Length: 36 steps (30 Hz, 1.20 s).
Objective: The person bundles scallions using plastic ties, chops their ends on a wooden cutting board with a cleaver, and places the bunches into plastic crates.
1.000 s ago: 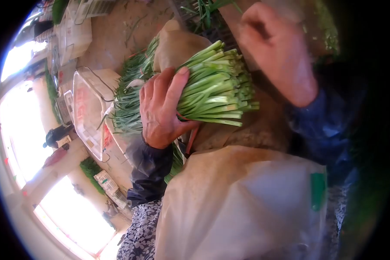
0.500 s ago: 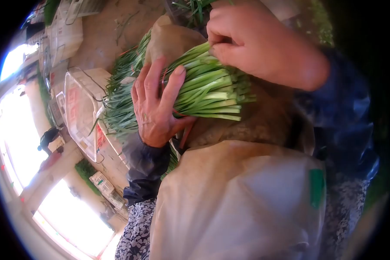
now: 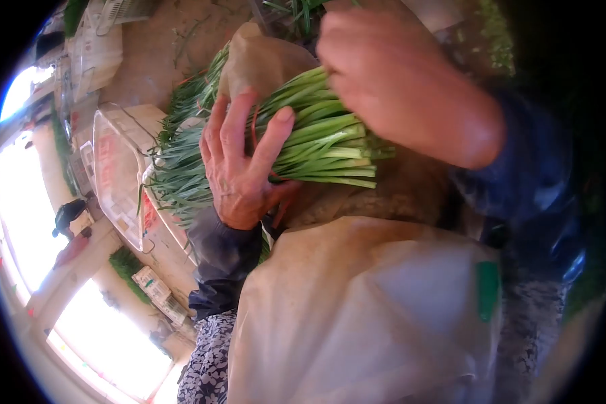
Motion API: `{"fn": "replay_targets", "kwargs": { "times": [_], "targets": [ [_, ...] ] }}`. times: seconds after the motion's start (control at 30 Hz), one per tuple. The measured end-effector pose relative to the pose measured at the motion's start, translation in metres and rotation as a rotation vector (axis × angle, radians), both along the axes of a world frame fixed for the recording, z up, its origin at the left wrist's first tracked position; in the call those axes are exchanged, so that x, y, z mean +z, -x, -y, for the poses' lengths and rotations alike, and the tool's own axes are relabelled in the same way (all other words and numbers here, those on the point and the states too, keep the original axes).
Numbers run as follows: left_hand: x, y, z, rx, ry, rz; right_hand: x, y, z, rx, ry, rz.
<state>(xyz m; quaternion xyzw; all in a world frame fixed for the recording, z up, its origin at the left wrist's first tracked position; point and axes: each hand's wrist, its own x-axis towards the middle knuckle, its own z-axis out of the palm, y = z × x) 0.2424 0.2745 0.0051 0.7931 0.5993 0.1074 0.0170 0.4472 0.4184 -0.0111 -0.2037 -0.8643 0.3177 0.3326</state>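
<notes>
A bunch of chives lies across my lap, its pale cut stems to the right and dark leaves to the left. My left hand is wrapped round the middle of the bunch, thumb and fingers pressing on it. A thin red band shows beside its fingers. At the upper edge of the stems is my right hand, blurred by motion, with its fingers curled in. Whatever it pinches cannot be made out. A tan apron covers my lap below the bunch.
A clear plastic crate with red marks stands to the left. More cut greens lie at the top. Further left are a person, a heap of greens and a white crate. Bare floor shows at the upper left.
My right hand has lifted slightly and turned at the stems, and is now blurred. My left hand keeps its hold on the bunch. The view has shifted a little.
</notes>
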Motion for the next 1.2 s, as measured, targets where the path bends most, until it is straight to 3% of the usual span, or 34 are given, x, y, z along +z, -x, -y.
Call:
{"fn": "replay_targets", "kwargs": {
  "times": [0.07, 0.13, 0.2, 0.27, 0.33, 0.37, 0.43, 0.47, 0.53, 0.6, 0.63, 0.77, 0.83, 0.87, 0.93, 0.97, 1.0, 1.07, 1.13, 1.2],
  "targets": [
    [-0.002, 0.001, 0.000, 0.002, -0.011, 0.021, -0.002, -0.020, -0.004, -0.060, 0.017, -0.021],
    [-0.004, 0.004, 0.000, 0.002, -0.036, 0.046, -0.012, -0.051, -0.009, -0.162, 0.127, 0.251],
    [-0.005, 0.005, 0.001, 0.009, -0.038, 0.048, -0.032, -0.090, -0.019, -0.331, -0.075, 0.519],
    [-0.004, 0.006, 0.002, 0.008, -0.027, 0.024, -0.073, -0.143, -0.047, -0.652, 0.021, 1.032],
    [-0.003, 0.007, 0.002, 0.011, -0.011, 0.005, -0.077, -0.170, -0.047, -0.828, -0.048, 1.240],
    [-0.003, 0.006, 0.002, 0.016, -0.005, -0.001, -0.077, -0.176, -0.041, -0.768, -0.301, 1.083],
    [-0.003, 0.004, 0.000, -0.014, 0.010, -0.009, -0.045, -0.129, -0.029, -0.467, -0.085, 0.366],
    [-0.004, 0.002, -0.001, -0.016, 0.014, -0.001, -0.022, -0.096, -0.015, -0.363, 0.310, 0.178],
    [-0.003, 0.002, -0.002, -0.016, -0.005, -0.010, -0.009, -0.044, -0.004, -0.195, 0.109, -0.129],
    [0.000, 0.002, 0.000, -0.013, 0.031, -0.035, -0.013, -0.016, 0.000, -0.136, 0.051, -0.075],
    [-0.001, 0.002, -0.002, -0.018, 0.016, -0.006, -0.018, -0.015, -0.006, 0.011, 0.048, 0.083],
    [-0.004, 0.005, 0.001, 0.005, 0.025, -0.001, -0.027, -0.030, -0.011, 0.061, -0.060, 0.141],
    [-0.004, 0.005, 0.001, 0.007, 0.013, 0.013, -0.031, -0.063, -0.020, -0.130, -0.187, 0.066],
    [-0.005, 0.005, 0.000, 0.002, 0.003, 0.016, -0.025, -0.083, -0.022, -0.206, -0.085, 0.136],
    [-0.004, 0.004, -0.002, 0.018, -0.020, 0.028, -0.046, -0.143, -0.041, -0.406, -0.196, 0.319],
    [-0.003, 0.004, -0.002, 0.018, -0.013, 0.025, -0.069, -0.189, -0.053, -0.526, -0.351, 0.771],
    [-0.002, 0.004, -0.002, 0.016, -0.006, 0.023, -0.074, -0.214, -0.057, -0.580, -0.249, 1.292],
    [-0.003, 0.003, -0.001, 0.032, -0.014, 0.032, -0.052, -0.190, -0.040, -0.635, -0.550, 0.935],
    [-0.003, 0.002, 0.000, 0.021, -0.011, 0.021, -0.009, -0.118, -0.026, -0.423, -0.101, 0.331],
    [-0.002, 0.001, -0.001, 0.023, -0.008, 0.026, 0.014, -0.068, -0.005, -0.168, 0.303, 0.036]
  ]
}}
